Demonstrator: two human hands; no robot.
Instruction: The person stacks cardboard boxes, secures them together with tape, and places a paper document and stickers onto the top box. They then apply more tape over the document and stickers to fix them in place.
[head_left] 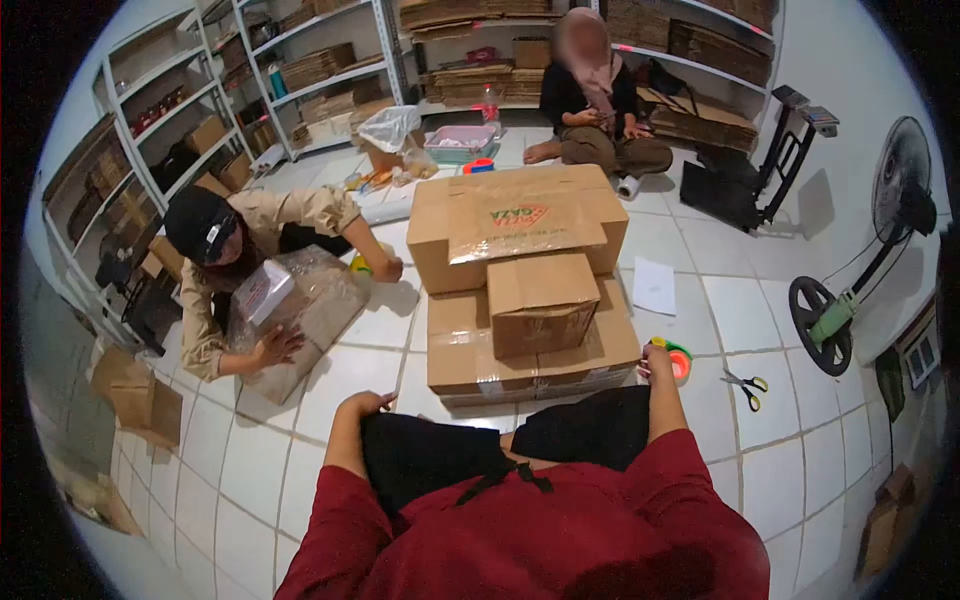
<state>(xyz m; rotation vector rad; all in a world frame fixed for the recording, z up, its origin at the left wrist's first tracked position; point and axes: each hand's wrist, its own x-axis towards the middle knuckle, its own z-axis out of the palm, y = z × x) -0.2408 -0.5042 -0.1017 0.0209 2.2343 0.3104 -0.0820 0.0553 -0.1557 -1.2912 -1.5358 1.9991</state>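
My left hand [370,402] rests beside my left knee with its fingers loosely apart, holding nothing. By my right knee, my right hand [656,364] is closed at a green and yellow tape dispenser [680,352] with an orange roll; part of its grip is hidden. Directly in front of me lies a large taped cardboard box [455,345]. A smaller carton [543,300] sits on its near side, and behind it stands another big box [440,235] with printed lettering under clear tape on its flap.
Scissors [750,388] and white paper [655,286] lie on the right. A co-worker in a cap leans over a plastic-wrapped parcel [310,310] at left, beside a yellow tape dispenser [362,263]. Another person sits at the back. A fan [900,180] stands right.
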